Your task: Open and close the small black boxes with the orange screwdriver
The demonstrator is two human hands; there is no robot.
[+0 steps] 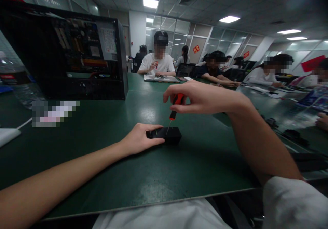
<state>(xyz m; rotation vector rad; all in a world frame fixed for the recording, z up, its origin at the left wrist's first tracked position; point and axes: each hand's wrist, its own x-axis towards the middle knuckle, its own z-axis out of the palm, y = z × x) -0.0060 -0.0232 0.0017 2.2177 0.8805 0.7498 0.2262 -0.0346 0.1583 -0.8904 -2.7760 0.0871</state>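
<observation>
An electronics workshop in an office-like room: an open desktop computer tower [89, 56] stands toward the far left corner of the green tabletop [146, 106], a screwdriver [178, 99] is held nearer the front edge, a co-worker [167, 63] bends over a flat device [162, 79] beyond, and ceiling light panels [150, 3] and glass partitions [174, 25] enclose everything

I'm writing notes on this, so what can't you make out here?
In the head view:
Black box, left end: covered by the left hand.
Screwdriver, part of handle: behind the right hand.
Its tip: too small and dark against the box.
White object: cut off by the left edge.
</observation>
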